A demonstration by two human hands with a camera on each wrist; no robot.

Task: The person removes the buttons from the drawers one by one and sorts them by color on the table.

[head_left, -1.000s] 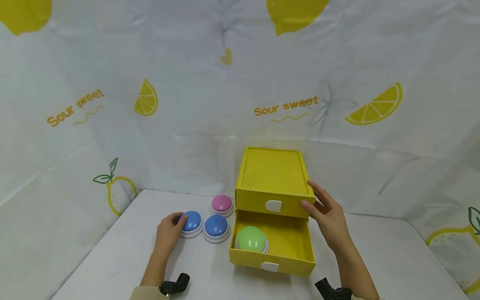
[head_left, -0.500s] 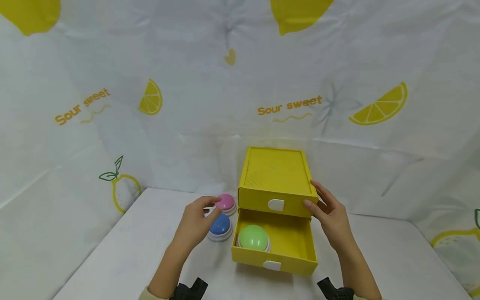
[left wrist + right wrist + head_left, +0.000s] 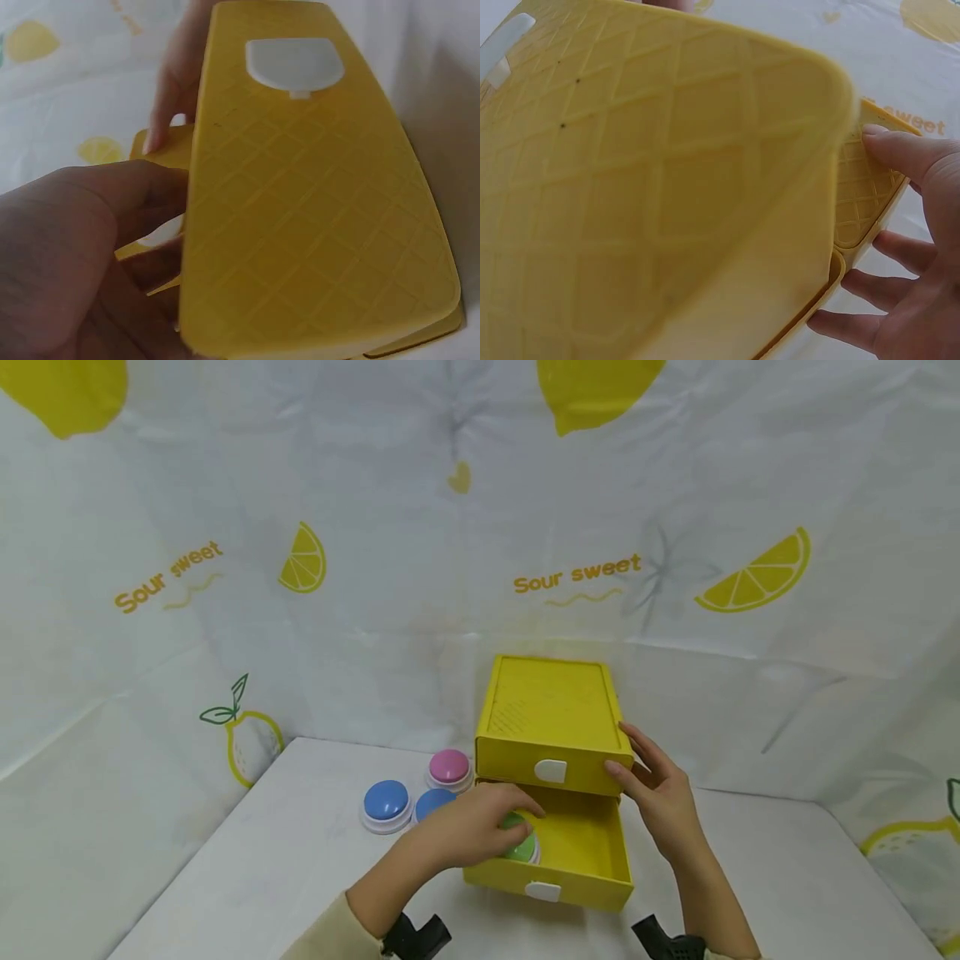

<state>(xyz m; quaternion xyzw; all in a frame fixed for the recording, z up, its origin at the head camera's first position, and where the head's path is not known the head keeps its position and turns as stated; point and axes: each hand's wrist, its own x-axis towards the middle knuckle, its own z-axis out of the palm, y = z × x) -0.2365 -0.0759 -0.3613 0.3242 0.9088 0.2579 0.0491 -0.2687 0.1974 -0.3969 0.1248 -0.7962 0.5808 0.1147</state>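
Note:
A yellow drawer box (image 3: 551, 706) stands on the white table, its lower drawer (image 3: 581, 839) pulled out and its upper drawer shut. My left hand (image 3: 476, 825) reaches over that drawer's left wall, thumb and fingers spread above a green domed button (image 3: 521, 850). In the left wrist view the drawer front (image 3: 315, 210) hides its fingertips. My right hand (image 3: 660, 806) holds the box's right front corner. Its thumb (image 3: 907, 146) presses on the upper front and its other fingers lie along the side.
Left of the box are a blue domed button (image 3: 386, 800), another blue button (image 3: 432, 800) partly behind my left hand, and a pink one (image 3: 449, 766). A white cloth (image 3: 420, 693) printed with lemons hangs close behind the box.
My left hand has left the left blue button and moved right, past the other blue one, to over the green button in the drawer. My right hand stays on the box.

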